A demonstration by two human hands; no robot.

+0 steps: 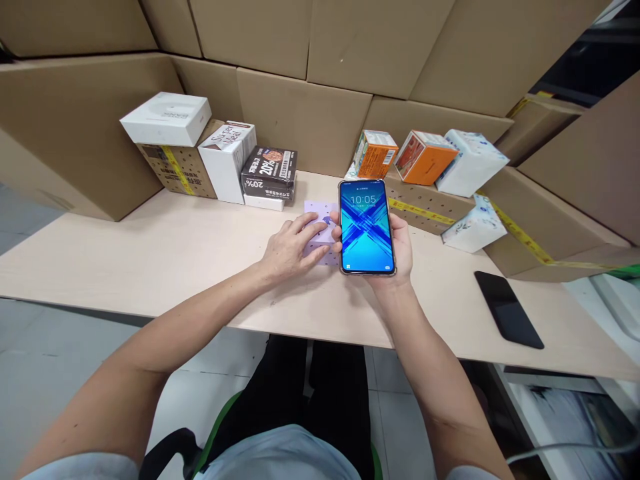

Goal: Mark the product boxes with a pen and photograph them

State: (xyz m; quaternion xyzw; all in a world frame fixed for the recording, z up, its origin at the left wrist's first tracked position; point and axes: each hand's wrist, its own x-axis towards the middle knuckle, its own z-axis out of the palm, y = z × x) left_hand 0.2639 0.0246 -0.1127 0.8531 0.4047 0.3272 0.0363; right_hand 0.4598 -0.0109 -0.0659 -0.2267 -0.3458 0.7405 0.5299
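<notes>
My right hand (401,248) holds a smartphone (367,227) upright, its lit blue lock screen showing 10:05 and facing me. The fingertips curl around its left edge. My left hand (295,248) lies with fingers spread over a small purple box (315,208) with dark specks, which sits on the table just left of the phone. That hand covers part of the box, and the phone hides its right side.
On the table (125,267), a white box (167,117), a Super Meal box (227,160) and a dark box (270,172) stand at the back left. Orange boxes (425,157) and blue-white boxes (473,162) are at the back right. A black phone (507,310) lies right.
</notes>
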